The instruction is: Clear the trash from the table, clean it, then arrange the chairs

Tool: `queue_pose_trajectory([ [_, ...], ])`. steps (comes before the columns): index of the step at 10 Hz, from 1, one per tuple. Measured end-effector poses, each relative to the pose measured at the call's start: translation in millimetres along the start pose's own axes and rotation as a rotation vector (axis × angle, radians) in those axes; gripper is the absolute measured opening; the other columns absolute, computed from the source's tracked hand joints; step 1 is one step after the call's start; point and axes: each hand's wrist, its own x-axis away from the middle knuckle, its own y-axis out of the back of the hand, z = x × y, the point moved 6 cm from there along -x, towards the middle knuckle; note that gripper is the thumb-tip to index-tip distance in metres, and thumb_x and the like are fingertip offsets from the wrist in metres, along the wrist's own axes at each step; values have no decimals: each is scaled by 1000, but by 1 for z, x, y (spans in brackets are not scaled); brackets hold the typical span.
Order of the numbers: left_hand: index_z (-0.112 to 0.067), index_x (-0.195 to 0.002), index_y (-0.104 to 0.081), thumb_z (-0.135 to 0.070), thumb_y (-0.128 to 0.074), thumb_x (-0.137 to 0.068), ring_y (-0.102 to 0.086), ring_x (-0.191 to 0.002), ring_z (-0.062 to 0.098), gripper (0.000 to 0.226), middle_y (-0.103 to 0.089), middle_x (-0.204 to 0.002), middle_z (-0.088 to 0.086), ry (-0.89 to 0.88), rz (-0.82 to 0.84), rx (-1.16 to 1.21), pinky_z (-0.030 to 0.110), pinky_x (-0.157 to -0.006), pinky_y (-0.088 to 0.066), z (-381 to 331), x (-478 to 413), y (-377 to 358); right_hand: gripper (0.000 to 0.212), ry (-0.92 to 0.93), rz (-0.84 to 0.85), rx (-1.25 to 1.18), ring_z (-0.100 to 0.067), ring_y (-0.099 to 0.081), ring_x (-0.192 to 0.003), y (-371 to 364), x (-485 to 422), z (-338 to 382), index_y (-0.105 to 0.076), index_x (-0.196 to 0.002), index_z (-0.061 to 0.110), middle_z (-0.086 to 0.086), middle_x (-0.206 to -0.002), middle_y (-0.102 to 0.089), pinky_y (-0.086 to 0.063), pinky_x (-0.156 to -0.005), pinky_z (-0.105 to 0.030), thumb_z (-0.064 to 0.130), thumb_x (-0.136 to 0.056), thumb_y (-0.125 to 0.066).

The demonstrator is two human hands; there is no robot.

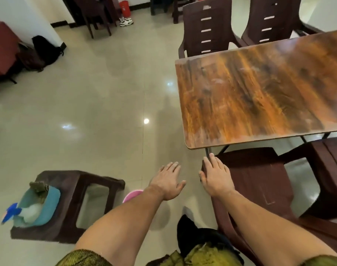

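Note:
The wooden table (259,89) fills the upper right, its top bare and streaked. A dark brown plastic chair (259,181) stands at its near side. My right hand (216,175) lies on the top edge of that chair's backrest, fingers curled over it. My left hand (168,182) hovers beside it over the floor, fingers spread, holding nothing. Two more brown chairs (206,29) (269,20) stand at the table's far side. Another chair (328,166) shows at the right edge.
A low brown stool (71,200) at lower left carries a blue basin (43,204) with a sponge (39,187) and a spray bottle (20,212). A pink bucket's rim (133,194) peeks out under my left forearm. Bags (45,48) and more furniture stand at the back.

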Motion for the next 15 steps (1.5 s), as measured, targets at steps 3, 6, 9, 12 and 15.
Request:
queue_pose_trajectory([
  [3, -13, -162, -9, -52, -39, -101, -3, -157, 21, 78, -5, -171, 5, -153, 78, -139, 41, -128, -7, 47, -123, 81, 62, -32, 148, 48, -23, 5, -154, 17, -115, 14, -11, -159, 27, -5, -168, 3, -5, -124, -46, 51, -104, -25],
  [6, -19, -161, -13, -47, -48, -97, 1, -157, 25, 79, -1, -171, 6, -363, 138, -319, 43, -128, -3, 78, -296, 147, 69, -246, 103, -80, -20, 8, -154, 19, -207, 3, -11, -160, 25, 2, -168, 8, 1, -124, -44, 58, -100, -4],
  [9, -13, -162, -10, -46, -27, -106, 6, -157, 30, 67, 5, -171, 11, -775, 156, -712, 52, -126, 0, 91, -441, 205, 59, -787, 37, -256, -23, 3, -154, 35, -282, 29, -18, -158, 29, 1, -168, 4, -4, -124, -47, 53, -104, -12],
  [12, -12, -162, 2, -45, -27, -107, 10, -157, 31, 71, 19, -168, 14, -975, 185, -793, 52, -126, -2, 130, -447, 209, 57, -1053, -14, -409, -24, 3, -154, 13, -319, 116, -19, -158, 30, 1, -168, 5, -5, -122, -48, 51, -105, -21],
  [15, -14, -163, -2, -42, -29, -106, 7, -157, 29, 69, 13, -170, 12, -1065, 159, -829, 51, -127, -1, 207, -428, 228, 57, -1149, -60, -389, -22, 2, -154, 2, -342, 201, -19, -158, 27, 0, -168, 5, -4, -124, -48, 49, -105, -21],
])
